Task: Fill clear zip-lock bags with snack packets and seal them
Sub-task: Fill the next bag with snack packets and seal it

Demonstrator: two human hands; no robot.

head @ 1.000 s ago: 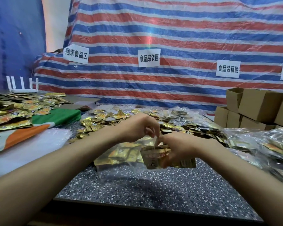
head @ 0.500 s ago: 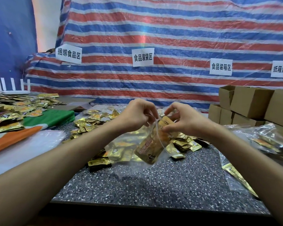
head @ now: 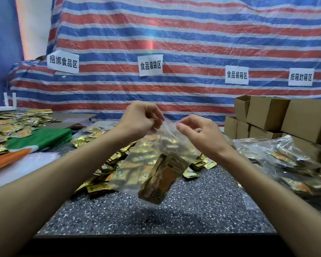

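We see the left hand [head: 141,119] and the right hand [head: 198,134] raised side by side above the table [head: 193,216]. Each one pinches the top edge of a clear zip-lock bag [head: 135,164] between thumb and curled fingers. The bag hangs down from the hands, off the table and tilted. A gold snack packet [head: 159,180] sits low inside it, with more gold packets showing through the plastic above. Behind the bag we see a pile of loose packets [head: 104,171] on the speckled table. Filled bags [head: 285,160] lie heaped on the right, with cardboard boxes [head: 267,112] stacked beyond them. On the left lies a green and orange cloth [head: 39,138], with more packets [head: 11,125] spread farther left. A striped tarp [head: 174,43] with paper signs [head: 150,64] closes the far side.
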